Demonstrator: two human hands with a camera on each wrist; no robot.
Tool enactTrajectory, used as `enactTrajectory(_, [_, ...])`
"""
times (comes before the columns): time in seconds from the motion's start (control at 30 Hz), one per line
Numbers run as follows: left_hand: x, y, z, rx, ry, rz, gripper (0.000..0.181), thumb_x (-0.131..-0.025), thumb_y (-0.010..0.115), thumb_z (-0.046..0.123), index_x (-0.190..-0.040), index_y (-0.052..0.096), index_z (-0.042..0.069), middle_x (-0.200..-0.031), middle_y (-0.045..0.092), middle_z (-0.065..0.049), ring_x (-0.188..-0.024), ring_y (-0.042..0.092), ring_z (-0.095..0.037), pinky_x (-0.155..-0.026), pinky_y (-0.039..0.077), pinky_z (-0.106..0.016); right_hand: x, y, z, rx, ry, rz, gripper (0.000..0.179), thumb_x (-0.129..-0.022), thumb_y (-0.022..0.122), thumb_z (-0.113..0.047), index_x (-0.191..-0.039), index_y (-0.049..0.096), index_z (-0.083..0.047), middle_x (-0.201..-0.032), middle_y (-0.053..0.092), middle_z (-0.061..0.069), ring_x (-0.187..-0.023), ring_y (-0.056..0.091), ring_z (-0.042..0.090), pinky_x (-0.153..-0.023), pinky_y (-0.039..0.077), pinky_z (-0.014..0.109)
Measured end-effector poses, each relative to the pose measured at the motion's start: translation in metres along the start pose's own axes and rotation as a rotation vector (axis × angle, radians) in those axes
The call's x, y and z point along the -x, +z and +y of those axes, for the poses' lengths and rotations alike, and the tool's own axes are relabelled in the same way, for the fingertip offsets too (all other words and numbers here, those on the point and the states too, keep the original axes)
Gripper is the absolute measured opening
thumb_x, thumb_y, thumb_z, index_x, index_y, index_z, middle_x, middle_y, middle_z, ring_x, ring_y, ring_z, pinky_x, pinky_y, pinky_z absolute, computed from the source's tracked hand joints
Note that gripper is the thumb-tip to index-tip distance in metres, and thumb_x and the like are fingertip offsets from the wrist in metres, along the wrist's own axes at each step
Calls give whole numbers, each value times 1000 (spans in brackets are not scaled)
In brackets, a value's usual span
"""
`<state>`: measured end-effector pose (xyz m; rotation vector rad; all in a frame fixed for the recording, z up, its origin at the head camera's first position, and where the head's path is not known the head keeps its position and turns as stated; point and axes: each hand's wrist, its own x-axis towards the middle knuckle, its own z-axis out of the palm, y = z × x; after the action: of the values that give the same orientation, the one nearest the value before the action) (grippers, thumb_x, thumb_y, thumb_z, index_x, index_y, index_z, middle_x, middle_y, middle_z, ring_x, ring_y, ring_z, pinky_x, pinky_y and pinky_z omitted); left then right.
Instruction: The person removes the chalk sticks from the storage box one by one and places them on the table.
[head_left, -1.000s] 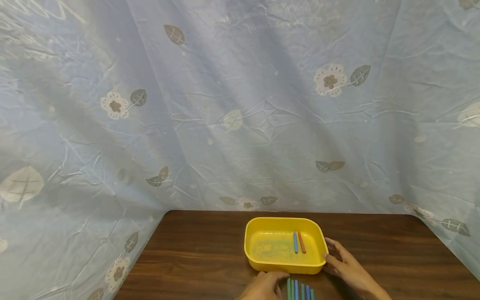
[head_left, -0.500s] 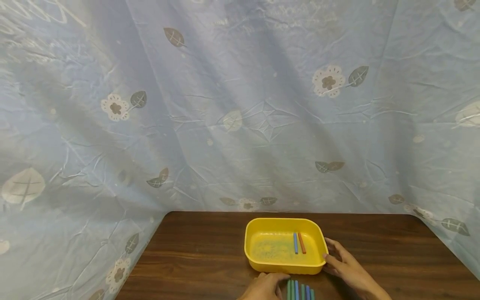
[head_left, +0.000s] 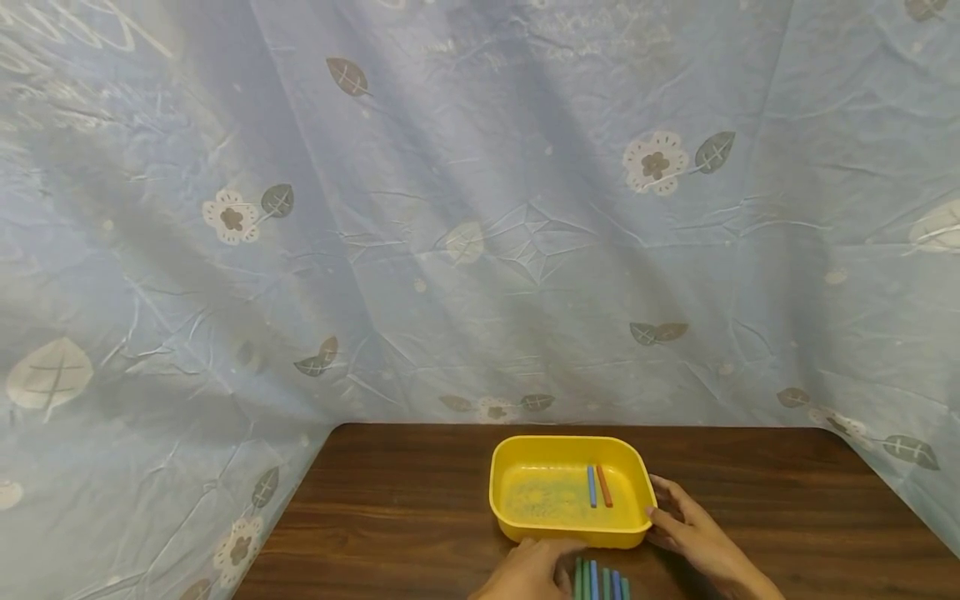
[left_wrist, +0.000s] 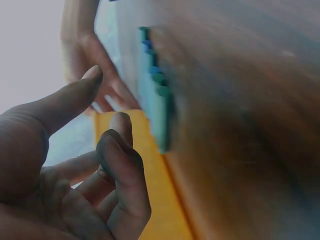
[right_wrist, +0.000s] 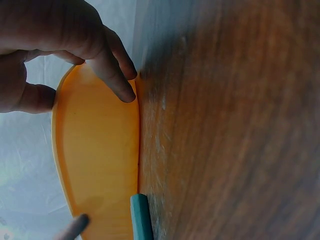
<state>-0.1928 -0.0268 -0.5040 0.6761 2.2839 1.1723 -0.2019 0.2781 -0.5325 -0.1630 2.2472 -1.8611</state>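
Note:
In the head view, a yellow plastic tray stands on the table with a blue chalk stick and an orange-red chalk stick lying inside. My right hand holds the tray's near right corner, thumb at the rim and fingers against the outer wall. At the tray's front, my left hand hovers beside a row of several green and blue chalk sticks. Its thumb and loosely bent fingers are apart with nothing between them in the left wrist view. The row's lower end is cut off in the head view.
The dark wooden table extends to both sides of the tray. Pale blue cloth with leaves and flowers hangs behind and along the sides. Bluish dust marks the tray's floor.
My left hand has lifted slightly toward the tray, its fingertips now overlapping the tray's front wall. My right hand and the tray keep their places, and the chalk sticks lie as before.

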Motion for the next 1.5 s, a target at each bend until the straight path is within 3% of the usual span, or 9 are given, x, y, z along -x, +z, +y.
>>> enactTrajectory(0.13, [1,-5,14,52,89,-35,60,-91,85,2,-146,68,17,-85,70,3,-65,60,-5,-64,52,-22,0,0,-1,-4,-1,-6,75,-115,52,-21,-166,7,10,-163,21,46,-142,52,56,-104,59,53])
enactTrajectory(0.23, [1,-9,30,18,88,-28,64,-89,88,9,-148,66,19,-85,71,4,-67,61,-5,-66,53,-22,-1,0,-2,1,5,3,75,-115,52,-22,-166,7,10,-163,22,46,-142,52,56,-104,59,52])
enactTrajectory(0.4, [-5,-20,53,-202,82,49,69,-87,92,31,-150,63,29,-72,68,14,-64,62,-3,-104,58,-41,-2,1,-2,7,26,31,75,-115,53,-24,-166,9,9,-162,24,44,-141,54,53,-103,60,53])
enactTrajectory(0.57, [-21,-31,62,-362,96,154,74,-87,91,44,-153,60,29,-71,67,20,-68,59,1,-103,58,-43,-2,1,3,-10,9,23,73,-115,51,-20,-165,9,11,-162,23,45,-143,51,55,-104,59,51])
enactTrajectory(0.8, [-50,-41,61,-374,57,204,75,-89,87,49,-155,59,27,-72,67,14,-60,59,-5,-59,52,-25,-3,-1,4,2,-22,-9,73,-116,48,-18,-164,4,14,-161,19,50,-142,49,59,-102,60,51])
enactTrajectory(0.9, [-62,-42,58,-423,21,230,75,-89,86,52,-155,59,28,-73,69,13,-60,59,-4,-54,49,-24,-4,-1,4,2,-30,-16,73,-116,49,-17,-164,4,14,-161,18,50,-143,48,61,-102,61,50])
enactTrajectory(1.03, [-80,-43,53,-501,-32,250,73,-89,85,55,-154,60,32,-86,76,10,-65,62,-6,-55,50,-28,-5,-2,4,-10,-34,-25,73,-116,49,-17,-164,4,14,-161,17,51,-143,47,62,-102,60,50])
enactTrajectory(1.23, [-106,-42,42,-582,-85,265,74,-87,85,58,-152,62,32,-139,73,4,-108,74,-20,-71,59,-35,-4,-3,4,-7,-49,-43,73,-116,48,-17,-163,3,15,-160,17,51,-143,47,61,-103,60,51])
enactTrajectory(1.5, [-124,-36,27,-619,-124,258,74,-85,87,59,-150,65,29,-143,71,5,-129,68,-26,-89,60,-43,-3,-5,6,12,-66,-57,73,-116,47,-17,-163,2,17,-159,17,53,-142,49,61,-102,60,50])
